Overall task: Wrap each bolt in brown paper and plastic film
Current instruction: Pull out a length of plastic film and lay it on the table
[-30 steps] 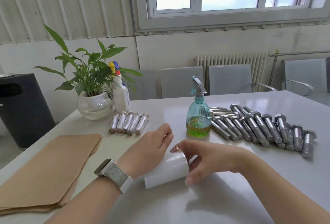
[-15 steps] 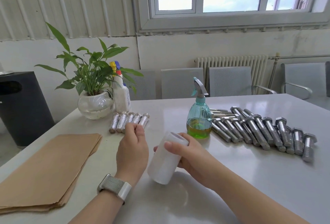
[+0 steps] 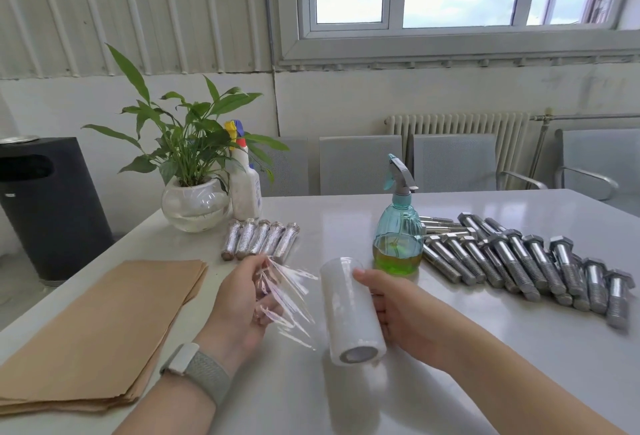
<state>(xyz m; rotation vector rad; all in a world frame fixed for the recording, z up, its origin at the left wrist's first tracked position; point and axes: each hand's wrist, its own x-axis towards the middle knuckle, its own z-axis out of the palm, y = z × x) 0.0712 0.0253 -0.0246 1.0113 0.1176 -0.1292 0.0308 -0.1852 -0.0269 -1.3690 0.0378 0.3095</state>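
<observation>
My right hand (image 3: 398, 310) grips a white roll of plastic film (image 3: 349, 313) above the table, its core end facing me. My left hand (image 3: 242, 299) pinches the loose, crinkled end of the film (image 3: 284, 292), stretched out from the roll. Several film-wrapped bolts (image 3: 259, 240) lie in a row behind my left hand. Many bare steel bolts (image 3: 519, 261) lie spread on the right of the white table (image 3: 450, 348). A stack of brown paper sheets (image 3: 97, 330) lies at the left.
A teal spray bottle (image 3: 398, 230) with green liquid stands just behind the roll. A potted plant (image 3: 194, 178) and a white spray bottle (image 3: 246, 178) stand at the back left. A black bin (image 3: 45, 206) is beside the table; grey chairs (image 3: 450, 160) stand behind it.
The roll has been lifted and turned more upright in my right hand. My left hand has moved away to the left, drawing a strip of film off the roll.
</observation>
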